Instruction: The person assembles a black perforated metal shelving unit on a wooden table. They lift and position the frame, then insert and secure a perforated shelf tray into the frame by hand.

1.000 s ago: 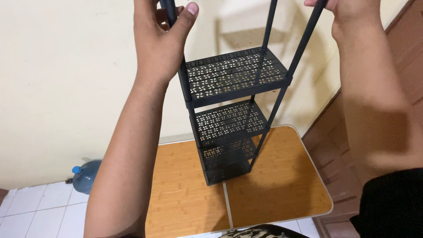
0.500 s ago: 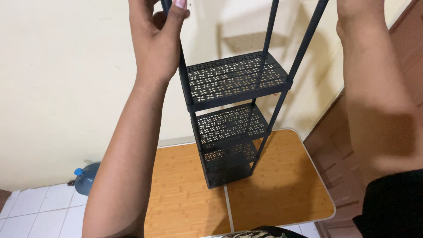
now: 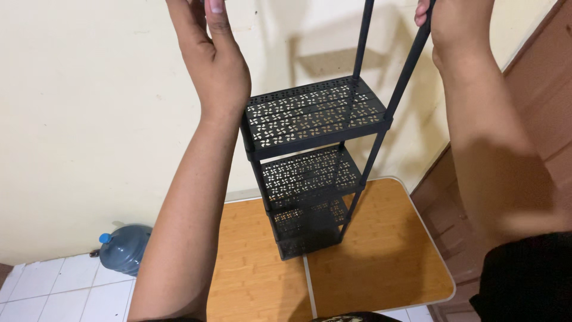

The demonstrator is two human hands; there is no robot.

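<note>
Black four-shelf rack [image 3: 313,113] stands upright on the wooden counter [image 3: 387,250], at the back edge near the cream wall [image 3: 89,119]. Its shelves are perforated. Thin poles run up past the top shelf and out of the picture.

Right hand [image 3: 456,30] is closed round the front right pole [image 3: 405,71], high up, with fingers curled over it at the frame edge. Left hand [image 3: 217,65] is raised at the front left corner with its palm toward the rack. The pole there is hidden behind it and the fingertips are cut off at the top, so I cannot tell if it grips or only rests alongside. The back pole [image 3: 360,42] is free, with no hand on it.

Judged step: working on the upper pole ends of the rack, both hands up at the top, with the rack's base resting on the counter. The pole tops are out of view, so I cannot say what is up there.

Any further move up there calls for even handling on both sides. The rack is tall and narrow, so it looks easy to tip or rack sideways, and the base sits near the centre seam of the counter.

Around it: a blue water bottle [image 3: 124,249] on the white tiled floor [image 3: 53,292] to the left, and a brown door [image 3: 536,89] to the right.
</note>
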